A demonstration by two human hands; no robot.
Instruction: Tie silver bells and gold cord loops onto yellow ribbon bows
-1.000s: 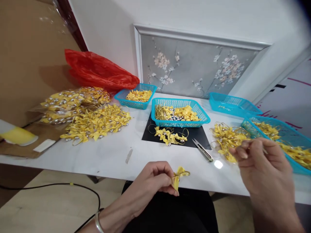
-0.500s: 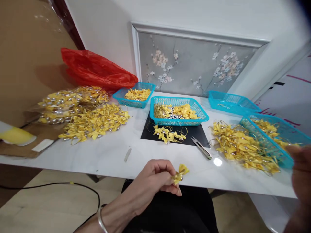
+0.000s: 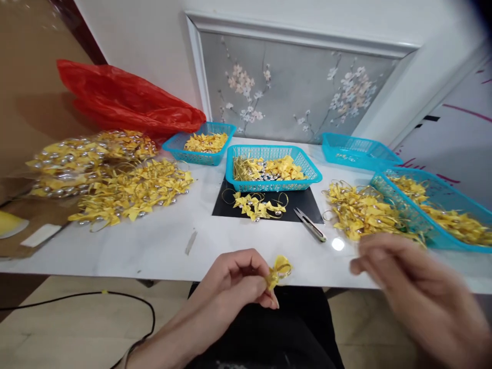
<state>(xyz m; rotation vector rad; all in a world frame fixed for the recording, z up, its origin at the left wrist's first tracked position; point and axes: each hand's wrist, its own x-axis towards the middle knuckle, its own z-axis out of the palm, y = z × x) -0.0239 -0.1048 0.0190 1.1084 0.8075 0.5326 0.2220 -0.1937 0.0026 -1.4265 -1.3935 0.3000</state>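
My left hand (image 3: 240,282) is closed in a pinch on a small yellow ribbon bow (image 3: 280,270), with a loop of gold cord showing at its front. It is held over the table's front edge, above my lap. To the right, my right hand (image 3: 400,277) is blurred by motion; its thumb and fingertips look pressed together, and whatever they may hold cannot be made out. Ahead of the hands, thread snips (image 3: 310,225) lie partly on a black mat (image 3: 226,205), beside several yellow bows with silver beads and cord loops (image 3: 257,206).
A blue basket (image 3: 274,187) of bows and beads stands on the mat's back part. Other blue baskets stand at back left (image 3: 200,156), back right (image 3: 359,154) and right (image 3: 461,205). Bow piles lie left (image 3: 134,189) and right (image 3: 361,210). A red plastic bag (image 3: 126,102) sits behind.
My right hand has swept inward from the far right edge, toward my left hand. My left hand still pinches the bow, now turned so the cord loop shows. The view has shifted slightly.
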